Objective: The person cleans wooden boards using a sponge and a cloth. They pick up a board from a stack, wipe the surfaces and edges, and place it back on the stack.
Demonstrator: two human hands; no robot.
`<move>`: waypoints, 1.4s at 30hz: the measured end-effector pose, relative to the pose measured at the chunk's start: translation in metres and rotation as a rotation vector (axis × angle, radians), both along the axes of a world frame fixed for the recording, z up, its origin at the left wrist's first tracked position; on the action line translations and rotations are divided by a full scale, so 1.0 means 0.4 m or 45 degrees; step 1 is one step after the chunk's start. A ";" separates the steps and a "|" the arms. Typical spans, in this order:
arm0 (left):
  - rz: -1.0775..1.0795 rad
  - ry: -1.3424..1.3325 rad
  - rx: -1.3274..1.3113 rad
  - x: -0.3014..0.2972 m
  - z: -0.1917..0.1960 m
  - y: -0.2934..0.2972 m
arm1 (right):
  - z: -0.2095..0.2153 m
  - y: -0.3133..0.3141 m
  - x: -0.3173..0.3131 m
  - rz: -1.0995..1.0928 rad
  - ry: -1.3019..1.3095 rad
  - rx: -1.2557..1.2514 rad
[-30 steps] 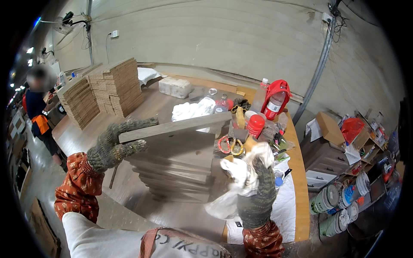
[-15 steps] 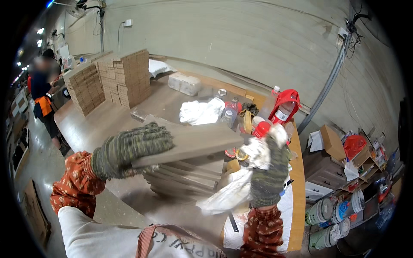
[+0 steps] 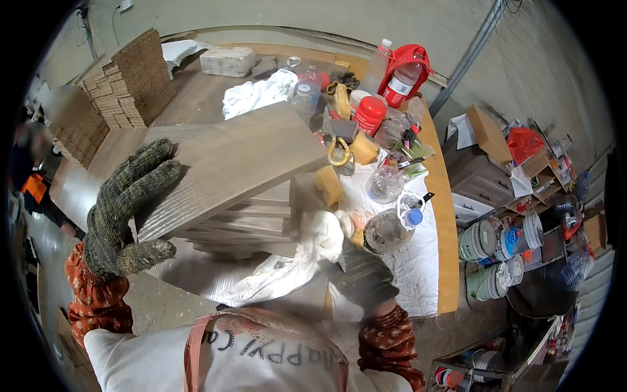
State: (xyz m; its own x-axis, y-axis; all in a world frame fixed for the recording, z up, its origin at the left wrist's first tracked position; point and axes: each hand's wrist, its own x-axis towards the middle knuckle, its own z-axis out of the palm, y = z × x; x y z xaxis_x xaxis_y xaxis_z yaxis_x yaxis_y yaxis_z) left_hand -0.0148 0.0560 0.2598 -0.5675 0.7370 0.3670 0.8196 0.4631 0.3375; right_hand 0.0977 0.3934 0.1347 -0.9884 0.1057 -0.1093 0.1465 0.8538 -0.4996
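Our L hand (image 3: 124,209) has fingers & thumb apart around the L end of the grey board (image 3: 241,163); can't tell if they're clamped tight. Our R hand (image 3: 362,277) is blurred, by the R end of the white rag (image 3: 294,258); can't tell if its fingers grip. Vs. a moment ago, R hand's dropped nearer us & board's broad face has tipped into view, so that face is uncovered, rag clear of it. Board's over the stack (image 3: 255,222); blue-capped bottle (image 3: 388,232) stands R of it.

Three board stacks (image 3: 241,225), perhaps three sponges (image 3: 329,185)
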 end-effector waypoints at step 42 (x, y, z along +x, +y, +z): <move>0.102 0.162 0.088 0.020 -0.034 0.026 | -0.233 0.075 -0.029 -0.210 0.469 0.487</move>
State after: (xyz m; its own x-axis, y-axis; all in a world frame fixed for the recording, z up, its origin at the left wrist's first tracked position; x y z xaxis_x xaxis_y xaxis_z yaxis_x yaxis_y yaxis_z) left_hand -0.0068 0.0665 0.2461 -0.5691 0.6618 0.4879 0.8192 0.5076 0.2670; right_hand 0.0861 0.4234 0.0414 -0.9211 0.2264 0.3167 0.1678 0.9650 -0.2016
